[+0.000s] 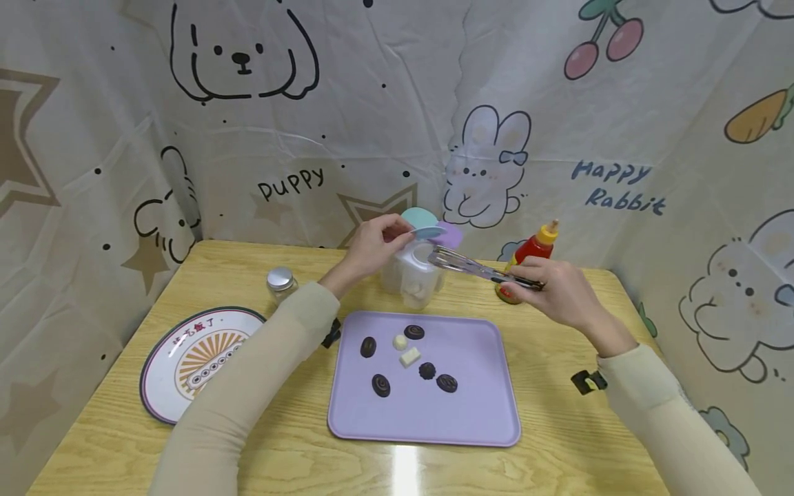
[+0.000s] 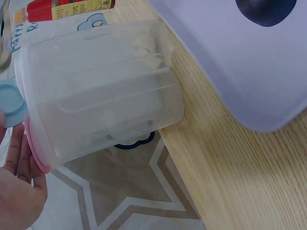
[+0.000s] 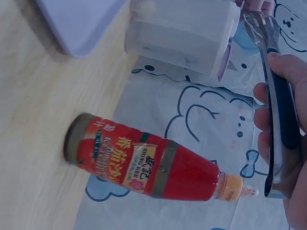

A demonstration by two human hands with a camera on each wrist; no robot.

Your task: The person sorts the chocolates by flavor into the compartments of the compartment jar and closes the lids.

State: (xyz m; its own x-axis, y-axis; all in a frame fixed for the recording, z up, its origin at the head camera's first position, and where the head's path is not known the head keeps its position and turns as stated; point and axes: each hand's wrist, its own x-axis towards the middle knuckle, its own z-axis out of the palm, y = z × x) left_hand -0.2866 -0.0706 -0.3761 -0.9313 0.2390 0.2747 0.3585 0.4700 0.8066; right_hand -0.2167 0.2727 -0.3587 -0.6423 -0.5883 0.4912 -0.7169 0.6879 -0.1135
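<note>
In the head view, my left hand pinches the blue flap lid of a translucent plastic container at the back of the table. The flap is tilted up; green and purple lids also stand raised. A few pale pieces lie inside, as the left wrist view shows. My right hand grips metal tongs by their dark handle. The tongs' tips are over the container's top, near the opening; whether they hold anything I cannot tell.
A lilac tray bears several dark chocolates and two white ones. A red ketchup bottle stands right of the container. To the left are a white plate and a silver-capped jar. A patterned cloth hangs behind.
</note>
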